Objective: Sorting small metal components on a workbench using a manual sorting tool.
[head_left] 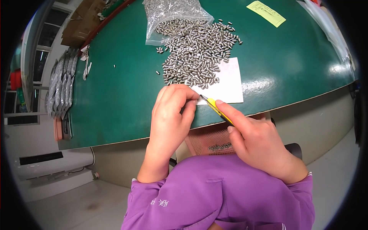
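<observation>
My right hand [255, 140] grips a yellow and black utility knife [217, 109], its forefinger laid along the top. The knife's dark tip points up and left, close to the fingertips of my left hand [170, 111]. That hand is closed in a pinch at the near edge of a pile of small, shiny, pointed metal parts [195, 51]. Whatever its fingers hold is hidden or too small to make out. Beneath the tip and part of the pile lies a white sheet [232, 82].
A clear plastic bag [172, 9] of metal parts opens onto the green table [115, 103]. A yellow note [266, 13] lies at the far right. Below the table edge, a pink mesh basket [197, 140] holds more parts. Packed grey bags [61, 84] stand at the left.
</observation>
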`<state>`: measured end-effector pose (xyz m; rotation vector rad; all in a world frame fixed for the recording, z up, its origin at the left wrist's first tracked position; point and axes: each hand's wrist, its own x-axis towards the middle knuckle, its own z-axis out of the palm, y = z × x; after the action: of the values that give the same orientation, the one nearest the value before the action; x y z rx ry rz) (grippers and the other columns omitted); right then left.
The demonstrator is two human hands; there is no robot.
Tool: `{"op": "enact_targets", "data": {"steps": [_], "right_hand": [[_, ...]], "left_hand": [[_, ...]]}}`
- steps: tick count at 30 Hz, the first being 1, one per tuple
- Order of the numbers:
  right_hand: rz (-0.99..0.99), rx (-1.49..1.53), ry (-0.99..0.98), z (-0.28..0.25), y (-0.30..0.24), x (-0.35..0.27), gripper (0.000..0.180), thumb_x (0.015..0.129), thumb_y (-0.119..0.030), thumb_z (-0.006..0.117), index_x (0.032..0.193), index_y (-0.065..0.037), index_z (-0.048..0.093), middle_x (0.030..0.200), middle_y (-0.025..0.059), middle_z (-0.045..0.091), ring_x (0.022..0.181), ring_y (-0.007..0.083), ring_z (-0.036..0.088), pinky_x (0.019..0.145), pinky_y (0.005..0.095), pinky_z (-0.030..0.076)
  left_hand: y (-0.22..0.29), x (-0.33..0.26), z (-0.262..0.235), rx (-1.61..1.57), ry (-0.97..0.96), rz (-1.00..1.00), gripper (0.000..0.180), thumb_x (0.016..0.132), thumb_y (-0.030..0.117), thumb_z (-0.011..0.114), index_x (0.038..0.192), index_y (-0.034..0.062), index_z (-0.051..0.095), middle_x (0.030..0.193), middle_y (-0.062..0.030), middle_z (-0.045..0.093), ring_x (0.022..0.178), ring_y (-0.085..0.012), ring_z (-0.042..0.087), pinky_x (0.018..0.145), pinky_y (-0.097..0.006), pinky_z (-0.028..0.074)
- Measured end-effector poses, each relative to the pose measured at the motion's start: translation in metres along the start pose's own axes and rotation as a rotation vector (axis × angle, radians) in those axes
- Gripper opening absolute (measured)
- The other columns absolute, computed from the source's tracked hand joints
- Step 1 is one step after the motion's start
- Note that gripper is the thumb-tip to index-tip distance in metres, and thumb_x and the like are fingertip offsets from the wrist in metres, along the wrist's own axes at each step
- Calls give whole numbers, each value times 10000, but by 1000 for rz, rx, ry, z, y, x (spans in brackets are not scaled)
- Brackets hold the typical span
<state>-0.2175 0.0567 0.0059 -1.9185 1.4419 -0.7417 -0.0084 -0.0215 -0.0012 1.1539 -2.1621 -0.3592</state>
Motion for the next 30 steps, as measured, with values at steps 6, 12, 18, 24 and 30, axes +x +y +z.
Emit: {"op": "enact_targets", "data": {"steps": [6, 12, 18, 24, 30], "right_hand": [[-1, -58, -18, 1, -3, 0, 594, 881, 2, 599, 1459, -123, 538, 822, 170, 697, 685, 331, 681, 655, 428, 548], [-14, -54, -18, 1, -2, 2, 595, 875, 3, 604, 1455, -118, 543, 780, 164, 687, 663, 332, 676, 640, 426, 544], [-12, 30, -56, -7, 0, 8, 583, 871, -1, 611, 1439, -122, 562, 720, 167, 653, 612, 336, 657, 614, 434, 533], [-59, -81, -92, -16, -5, 13, 560, 877, -1, 602, 1424, -118, 572, 677, 162, 627, 589, 342, 642, 601, 436, 526], [-27, 87, 22, -5, 9, 0, 554, 883, 12, 582, 1424, -109, 570, 834, 179, 697, 659, 358, 676, 645, 428, 549]], "left_hand": [[5, -5, 4, -129, 21, -198, 251, 810, -75, 707, 1030, 17, 627, 914, -89, 672, 842, -261, 648, 754, -370, 532], [6, -4, 3, -144, 2, -231, 356, 853, -91, 701, 1172, 25, 596, 923, -36, 682, 831, -96, 624, 767, -251, 526], [3, -3, 0, -152, -16, -224, 339, 849, -99, 701, 1150, 20, 601, 923, -40, 684, 834, -99, 639, 760, -253, 538], [4, 0, 0, -157, -22, -225, 335, 848, -101, 700, 1143, 24, 602, 933, -41, 680, 844, -97, 641, 759, -252, 538], [16, -7, -7, -252, -139, -280, 329, 827, -46, 719, 1131, 27, 617, 909, -73, 664, 874, -211, 643, 754, -331, 533]]}}
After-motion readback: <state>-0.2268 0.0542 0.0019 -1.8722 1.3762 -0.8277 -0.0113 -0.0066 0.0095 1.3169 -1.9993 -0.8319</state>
